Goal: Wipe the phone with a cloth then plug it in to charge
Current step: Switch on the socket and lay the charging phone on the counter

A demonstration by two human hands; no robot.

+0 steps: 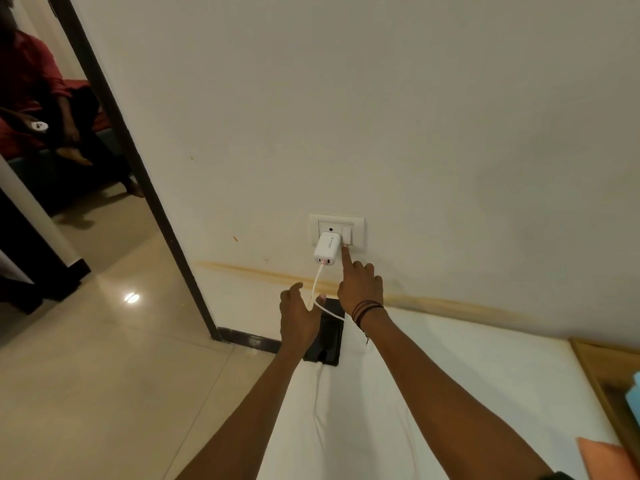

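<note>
A black phone (329, 336) lies flat on the white sheet at the bed's near corner by the wall. A white cable (317, 282) runs from it up to a white charger (327, 250) plugged into the wall socket plate (358, 225). My right hand (360, 284) points with its index fingertip on the white switch (346, 235) beside the charger, other fingers curled. My left hand (299, 315) hovers over the phone's left edge with fingers apart, holding nothing; it hides part of the phone.
The white bed (450, 393) fills the lower right, with a wooden ledge (602, 372), a blue object (635, 396) and an orange cloth (602, 459) at the right edge. A dark door frame (145, 174) stands left; beyond it a person sits. Tiled floor (104, 375) lies left.
</note>
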